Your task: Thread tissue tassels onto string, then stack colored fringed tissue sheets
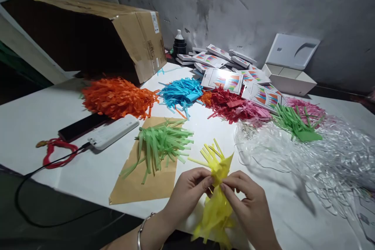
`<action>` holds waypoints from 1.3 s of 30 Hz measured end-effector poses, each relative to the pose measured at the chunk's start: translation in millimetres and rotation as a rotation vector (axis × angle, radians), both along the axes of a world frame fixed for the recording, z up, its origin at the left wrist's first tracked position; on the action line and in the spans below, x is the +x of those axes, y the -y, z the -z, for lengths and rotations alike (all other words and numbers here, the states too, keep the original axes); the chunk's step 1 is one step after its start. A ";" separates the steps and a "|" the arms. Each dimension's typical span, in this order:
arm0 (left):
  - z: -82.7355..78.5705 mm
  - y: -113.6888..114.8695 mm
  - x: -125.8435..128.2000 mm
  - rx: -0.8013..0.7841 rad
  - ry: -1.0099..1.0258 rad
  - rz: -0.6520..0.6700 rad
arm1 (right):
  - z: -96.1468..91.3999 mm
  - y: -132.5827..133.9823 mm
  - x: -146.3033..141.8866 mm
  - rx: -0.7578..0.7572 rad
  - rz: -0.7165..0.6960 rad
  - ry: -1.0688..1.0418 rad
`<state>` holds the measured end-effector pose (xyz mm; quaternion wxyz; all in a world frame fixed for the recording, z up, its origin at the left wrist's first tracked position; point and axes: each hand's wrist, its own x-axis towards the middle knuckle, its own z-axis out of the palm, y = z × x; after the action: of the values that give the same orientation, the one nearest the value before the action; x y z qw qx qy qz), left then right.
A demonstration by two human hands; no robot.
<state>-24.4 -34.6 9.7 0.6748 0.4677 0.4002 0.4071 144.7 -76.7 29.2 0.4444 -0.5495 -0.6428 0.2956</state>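
My left hand (pixel 189 191) and my right hand (pixel 249 201) both pinch a yellow fringed paper tassel (pixel 217 187) at its middle, over the near edge of the white table (pixel 35 121). Its cut strips fan upward above my fingers, and the rest of it hangs down between my wrists. A bracelet circles my left wrist. Just left of my hands, a light green fringed tassel (pixel 161 144) lies on a sheet of brown paper (pixel 140 183).
Piles of fringed paper lie across the table: orange (pixel 117 97), blue (pixel 181 91), red (pixel 231 105), pink (pixel 304 107), dark green (pixel 293 123). Clear plastic wrappers (pixel 316 156) are heaped right. Paper packs (pixel 222 78), a white box (pixel 288 74), a cardboard box (pixel 88 35), a power bank (pixel 113 132) and a phone (pixel 83 126) stand around.
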 end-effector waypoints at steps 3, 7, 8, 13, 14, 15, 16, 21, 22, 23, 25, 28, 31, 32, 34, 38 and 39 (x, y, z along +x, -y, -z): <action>-2.5 0.3 -2.5 0.100 -0.120 0.024 | -4.6 1.7 6.5 -0.020 0.048 -0.091; -9.3 -1.0 -6.0 0.379 -0.400 0.020 | -6.4 2.9 8.8 -0.047 0.097 -0.091; -11.6 -1.3 -6.8 0.441 -0.443 0.019 | -6.6 2.8 9.3 -0.057 0.103 -0.085; -18.8 -2.6 -9.1 0.585 -0.528 0.029 | -8.7 3.1 14.1 -0.063 0.115 -0.052; -19.2 -2.7 -9.3 0.597 -0.537 0.040 | -8.8 3.4 15.6 -0.063 0.113 -0.048; -19.3 -3.0 -9.5 0.610 -0.546 0.050 | -8.6 3.8 17.0 -0.067 0.109 -0.046; -19.4 -3.2 -9.6 0.625 -0.551 0.061 | -8.0 4.2 18.4 -0.074 0.104 -0.048; -21.1 -6.0 -11.0 0.629 -0.550 0.082 | -3.5 3.6 24.6 -0.150 0.094 -0.106; -21.8 -6.7 -11.4 0.615 -0.539 0.086 | -3.3 3.0 26.0 -0.171 0.087 -0.124; -22.7 -7.4 -11.9 0.600 -0.526 0.092 | -3.3 2.3 27.5 -0.193 0.071 -0.145; -24.5 -8.8 -13.0 0.580 -0.496 0.108 | -4.2 1.0 31.3 -0.234 0.022 -0.198; -27.9 -11.2 -15.5 0.559 -0.486 0.126 | -4.8 -0.3 37.1 -0.305 -0.061 -0.315; -32.3 -14.3 -18.7 0.554 -0.489 0.164 | -2.4 -0.7 40.0 -0.404 -0.114 -0.472; -34.1 -15.5 -19.9 0.555 -0.484 0.186 | -1.0 -0.6 40.1 -0.435 -0.121 -0.521; -37.4 -18.2 -22.0 0.550 -0.474 0.239 | 2.1 0.3 39.4 -0.473 -0.101 -0.585; -41.3 -22.7 -24.2 0.521 -0.469 0.316 | 5.4 4.8 37.0 -0.368 0.016 -0.563; -41.5 -23.3 -24.1 0.518 -0.466 0.323 | 5.0 5.9 36.6 -0.322 0.032 -0.528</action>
<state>-48.5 -11.3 51.2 0.4806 0.7597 0.3479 0.2661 181.3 -82.6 24.2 0.5079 -0.5271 -0.4414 0.5190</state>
